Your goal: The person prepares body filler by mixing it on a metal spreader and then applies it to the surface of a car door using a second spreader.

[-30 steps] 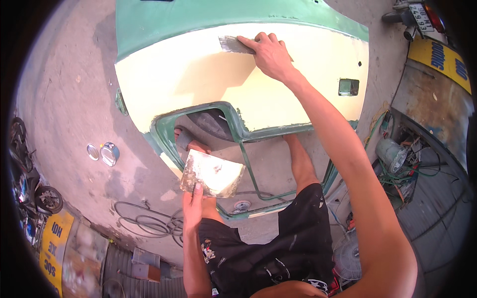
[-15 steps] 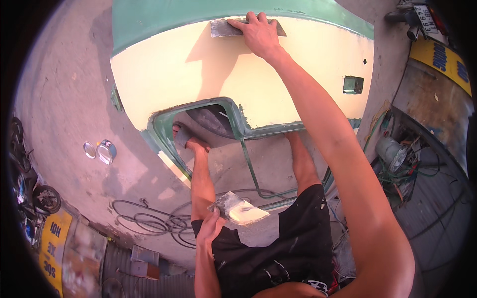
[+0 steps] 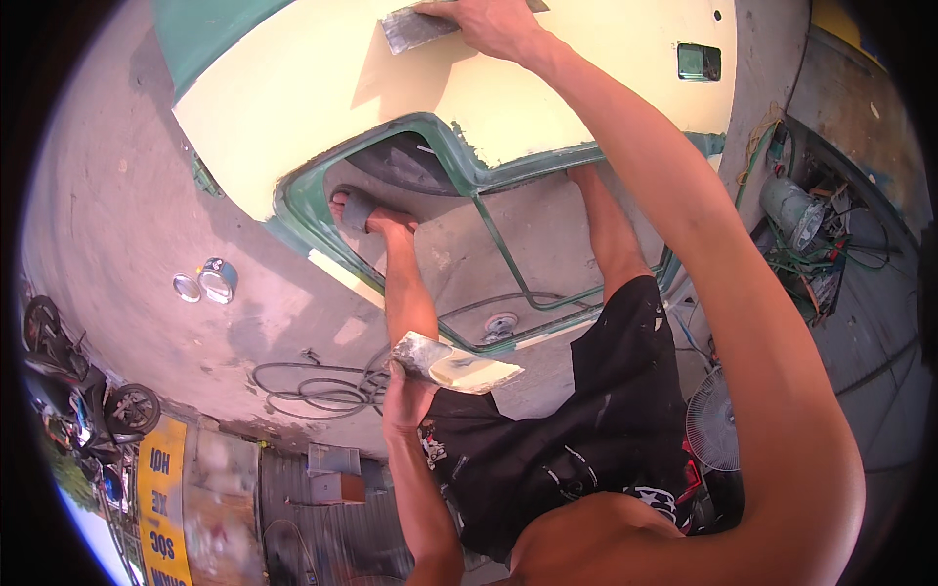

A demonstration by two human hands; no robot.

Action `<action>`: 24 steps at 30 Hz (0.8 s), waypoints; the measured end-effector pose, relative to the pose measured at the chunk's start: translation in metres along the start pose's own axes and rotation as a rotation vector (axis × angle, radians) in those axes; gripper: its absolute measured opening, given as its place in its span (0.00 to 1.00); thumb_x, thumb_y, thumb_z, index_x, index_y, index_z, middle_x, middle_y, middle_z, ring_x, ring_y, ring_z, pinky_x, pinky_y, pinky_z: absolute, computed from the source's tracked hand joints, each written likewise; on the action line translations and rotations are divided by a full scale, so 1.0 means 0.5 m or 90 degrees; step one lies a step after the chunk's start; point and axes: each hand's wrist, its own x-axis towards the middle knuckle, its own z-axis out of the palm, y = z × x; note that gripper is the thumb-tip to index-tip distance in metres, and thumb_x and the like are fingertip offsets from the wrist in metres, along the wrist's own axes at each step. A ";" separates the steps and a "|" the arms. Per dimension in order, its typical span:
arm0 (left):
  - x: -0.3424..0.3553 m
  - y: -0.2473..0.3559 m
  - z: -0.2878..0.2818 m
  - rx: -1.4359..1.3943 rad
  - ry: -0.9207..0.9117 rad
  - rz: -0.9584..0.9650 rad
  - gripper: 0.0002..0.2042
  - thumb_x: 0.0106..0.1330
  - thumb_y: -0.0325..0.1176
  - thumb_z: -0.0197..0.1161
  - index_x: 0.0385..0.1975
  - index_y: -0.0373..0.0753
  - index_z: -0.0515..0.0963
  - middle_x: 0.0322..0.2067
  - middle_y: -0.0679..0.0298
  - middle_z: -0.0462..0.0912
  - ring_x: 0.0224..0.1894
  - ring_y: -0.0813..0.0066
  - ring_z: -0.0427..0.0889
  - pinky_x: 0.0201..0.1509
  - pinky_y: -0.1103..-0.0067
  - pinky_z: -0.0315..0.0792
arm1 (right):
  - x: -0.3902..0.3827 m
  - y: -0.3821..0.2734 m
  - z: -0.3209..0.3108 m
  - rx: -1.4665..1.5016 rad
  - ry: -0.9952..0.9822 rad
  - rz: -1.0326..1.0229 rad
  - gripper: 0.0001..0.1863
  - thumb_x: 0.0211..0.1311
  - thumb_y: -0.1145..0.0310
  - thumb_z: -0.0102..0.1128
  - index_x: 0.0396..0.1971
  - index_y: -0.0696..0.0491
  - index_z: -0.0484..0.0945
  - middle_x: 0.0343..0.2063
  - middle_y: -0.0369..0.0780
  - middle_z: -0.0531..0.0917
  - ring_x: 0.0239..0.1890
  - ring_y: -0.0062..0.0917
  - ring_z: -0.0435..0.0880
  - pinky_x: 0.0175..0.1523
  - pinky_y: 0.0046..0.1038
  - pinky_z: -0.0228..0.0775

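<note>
My right hand [image 3: 500, 27], at the far end of an outstretched arm, grips a wide grey metal putty spreader [image 3: 415, 29]. The spreader lies against the cream-coated face of a green vehicle door [image 3: 283, 88], and its shadow falls on the coating. Nearer to me, beside my left knee, my left hand [image 3: 405, 402] is closed on the edge of a flat putty plate [image 3: 420, 357]. Cream putty [image 3: 471, 373] is smeared over the plate's right part. The door's window opening is framed in green [image 3: 293, 200], and my lower legs show through it and below.
An open tin [image 3: 217, 283] and its lid [image 3: 186, 288] sit on the concrete floor at left. A black hose [image 3: 318, 391] lies coiled near my left leg. A fan [image 3: 713, 420] stands at right, near a machine with tangled cables [image 3: 796, 210]. Motorcycles [image 3: 93, 400] stand at far left.
The whole view has shifted and tilted, so the door sits higher in it. The spreader is now slanted in the picture. My left hand and the putty plate appear slightly higher; both grips are unchanged.
</note>
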 end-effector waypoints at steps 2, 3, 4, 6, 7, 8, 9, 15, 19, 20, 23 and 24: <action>0.005 0.020 0.002 0.028 -0.037 0.010 0.34 0.65 0.60 0.53 0.64 0.42 0.60 0.60 0.60 0.68 0.62 0.60 0.67 0.66 0.60 0.61 | -0.063 0.005 0.062 -0.051 -0.022 0.011 0.27 0.60 0.71 0.51 0.58 0.30 0.71 0.51 0.41 0.73 0.55 0.40 0.69 0.54 0.56 0.63; 0.016 0.031 0.006 0.042 -0.063 0.012 0.35 0.65 0.60 0.53 0.64 0.42 0.60 0.60 0.60 0.69 0.62 0.61 0.68 0.66 0.61 0.61 | -0.100 0.022 0.122 -0.105 -0.003 0.016 0.32 0.60 0.73 0.53 0.61 0.24 0.68 0.49 0.36 0.72 0.54 0.34 0.69 0.54 0.54 0.63; 0.015 0.049 0.031 0.057 -0.055 0.032 0.34 0.65 0.60 0.53 0.64 0.42 0.60 0.60 0.61 0.68 0.62 0.61 0.67 0.67 0.61 0.60 | -0.132 0.010 0.148 -0.104 0.024 0.002 0.33 0.57 0.73 0.54 0.61 0.23 0.68 0.46 0.36 0.73 0.52 0.33 0.70 0.52 0.50 0.63; 0.019 0.061 0.042 0.033 -0.028 0.054 0.31 0.67 0.56 0.53 0.64 0.42 0.61 0.60 0.61 0.68 0.62 0.61 0.67 0.66 0.61 0.61 | -0.203 -0.017 0.167 -0.076 0.012 0.007 0.32 0.58 0.72 0.56 0.60 0.23 0.68 0.47 0.34 0.73 0.53 0.31 0.69 0.56 0.55 0.59; 0.022 0.064 0.039 0.036 -0.024 0.052 0.31 0.67 0.56 0.53 0.64 0.42 0.61 0.60 0.61 0.68 0.62 0.61 0.67 0.66 0.61 0.61 | -0.237 -0.027 0.174 -0.079 -0.008 0.003 0.33 0.58 0.71 0.56 0.61 0.23 0.67 0.48 0.34 0.73 0.54 0.32 0.69 0.58 0.57 0.58; 0.028 0.068 0.041 0.044 -0.031 0.061 0.31 0.67 0.55 0.53 0.64 0.42 0.60 0.60 0.61 0.68 0.62 0.62 0.67 0.67 0.61 0.61 | -0.273 -0.033 0.184 -0.074 0.002 -0.001 0.35 0.56 0.73 0.56 0.62 0.24 0.66 0.46 0.35 0.73 0.53 0.32 0.69 0.58 0.55 0.57; 0.034 0.072 0.045 0.053 -0.036 0.071 0.31 0.67 0.55 0.53 0.64 0.42 0.60 0.60 0.61 0.68 0.62 0.62 0.67 0.67 0.61 0.61 | -0.308 -0.038 0.195 -0.068 0.013 -0.006 0.37 0.54 0.75 0.55 0.63 0.25 0.66 0.45 0.36 0.73 0.53 0.32 0.69 0.59 0.53 0.57; 0.052 0.072 0.069 0.047 0.004 0.039 0.33 0.66 0.55 0.55 0.65 0.42 0.59 0.62 0.62 0.65 0.64 0.62 0.65 0.68 0.61 0.59 | -0.467 -0.061 0.266 -0.042 -0.074 -0.011 0.40 0.57 0.73 0.55 0.67 0.23 0.57 0.49 0.36 0.72 0.60 0.35 0.66 0.66 0.60 0.46; 0.052 0.070 0.093 0.072 0.006 0.024 0.35 0.66 0.55 0.56 0.66 0.41 0.57 0.63 0.61 0.64 0.65 0.61 0.64 0.69 0.61 0.58 | -0.516 -0.036 0.261 -0.092 -0.166 -0.076 0.37 0.59 0.68 0.55 0.67 0.25 0.57 0.53 0.35 0.71 0.62 0.36 0.65 0.65 0.62 0.46; 0.049 0.070 0.094 0.071 0.003 0.037 0.35 0.66 0.55 0.56 0.66 0.41 0.57 0.63 0.61 0.64 0.65 0.61 0.64 0.69 0.61 0.58 | -0.506 -0.038 0.244 -0.058 -0.154 -0.079 0.35 0.57 0.69 0.56 0.66 0.27 0.61 0.52 0.37 0.72 0.59 0.37 0.67 0.65 0.61 0.49; 0.054 0.058 0.094 0.050 0.011 0.066 0.37 0.63 0.55 0.60 0.64 0.36 0.59 0.60 0.60 0.67 0.63 0.62 0.66 0.68 0.64 0.58 | -0.410 -0.027 0.146 -0.058 -0.087 -0.064 0.34 0.57 0.69 0.57 0.64 0.28 0.65 0.50 0.38 0.72 0.57 0.37 0.67 0.63 0.60 0.51; 0.059 0.055 0.101 0.038 -0.006 0.071 0.36 0.63 0.55 0.60 0.64 0.36 0.60 0.59 0.60 0.68 0.62 0.63 0.66 0.68 0.65 0.58 | -0.361 -0.019 0.129 -0.035 -0.032 -0.037 0.37 0.55 0.77 0.55 0.63 0.28 0.65 0.52 0.40 0.71 0.56 0.36 0.67 0.63 0.56 0.52</action>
